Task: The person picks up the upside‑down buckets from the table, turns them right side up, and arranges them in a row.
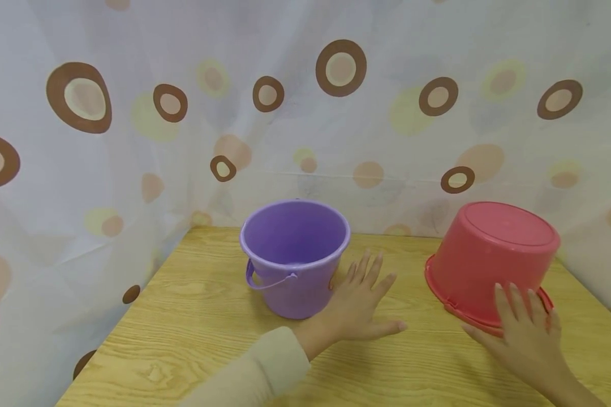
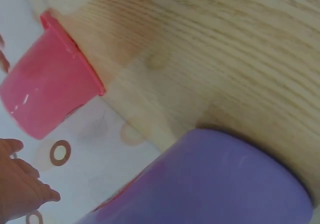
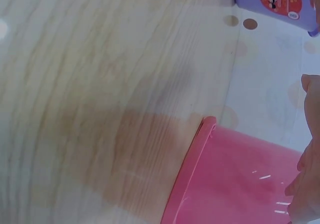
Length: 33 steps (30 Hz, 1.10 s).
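Note:
A purple bucket (image 1: 297, 282) stands upright on the wooden table, its handle hanging down at the front left. My left hand (image 1: 353, 302) is spread with straight fingers just right of it, holding nothing; whether it touches the bucket I cannot tell. To the right a red bucket (image 1: 494, 254) sits upside down on its rim, base facing up. In front of its near side is my right hand (image 1: 529, 339), fingers extended and grasping nothing. The right wrist view shows the red bucket's wall (image 3: 240, 184) close to that hand, and a round red label (image 3: 281, 0) on the purple bucket.
Both buckets are on a wood-grain table (image 1: 183, 339). Behind and to the left hangs a pale curtain (image 1: 285, 130) with brown, yellow and peach circles. Bare wood lies between the two buckets and along the table's left part.

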Motion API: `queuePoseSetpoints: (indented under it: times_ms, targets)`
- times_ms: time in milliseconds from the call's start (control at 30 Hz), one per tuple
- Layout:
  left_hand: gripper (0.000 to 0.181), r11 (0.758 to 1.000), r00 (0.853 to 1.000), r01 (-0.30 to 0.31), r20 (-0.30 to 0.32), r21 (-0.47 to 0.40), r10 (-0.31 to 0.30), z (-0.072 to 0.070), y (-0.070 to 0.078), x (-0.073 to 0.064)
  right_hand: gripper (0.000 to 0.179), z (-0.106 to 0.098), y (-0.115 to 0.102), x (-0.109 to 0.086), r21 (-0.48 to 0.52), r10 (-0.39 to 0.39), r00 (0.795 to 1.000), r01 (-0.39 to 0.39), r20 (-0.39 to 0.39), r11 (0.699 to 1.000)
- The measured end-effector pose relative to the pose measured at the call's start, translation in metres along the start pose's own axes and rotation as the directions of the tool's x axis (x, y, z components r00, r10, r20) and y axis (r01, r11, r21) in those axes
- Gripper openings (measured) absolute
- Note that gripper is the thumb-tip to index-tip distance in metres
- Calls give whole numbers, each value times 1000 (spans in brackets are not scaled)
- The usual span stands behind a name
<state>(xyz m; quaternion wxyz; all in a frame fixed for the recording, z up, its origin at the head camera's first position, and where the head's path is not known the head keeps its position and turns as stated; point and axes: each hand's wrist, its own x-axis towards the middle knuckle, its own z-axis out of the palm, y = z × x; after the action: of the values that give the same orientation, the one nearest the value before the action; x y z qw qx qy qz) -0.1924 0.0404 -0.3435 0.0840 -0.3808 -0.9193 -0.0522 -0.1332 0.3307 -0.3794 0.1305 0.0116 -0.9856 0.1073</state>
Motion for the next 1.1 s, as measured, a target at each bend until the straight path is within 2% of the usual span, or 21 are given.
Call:
queuePoseSetpoints:
  times_ms: [233,367,600,933,1100]
  targets:
    - [82,998,998,61,30,14,-61,18,-3,8,99,4,18,-2,-24,12,999,-13,-39,1000]
    - [83,997,996,78,47,19,-79,27,-5,11,101,8,27,-2,-42,51,998,-53,-44,998]
    - [83,993,992,115,61,-14,-114,42,-8,19,100,10,35,-1,-45,85,996,-85,-1,995]
    - [84,981,973,153,190,-121,-129,55,2,38,101,15,54,1,-75,141,989,-137,45,988]
    - [82,983,976,152,170,-98,-134,61,5,42,103,19,62,3,-60,165,984,-161,65,985]
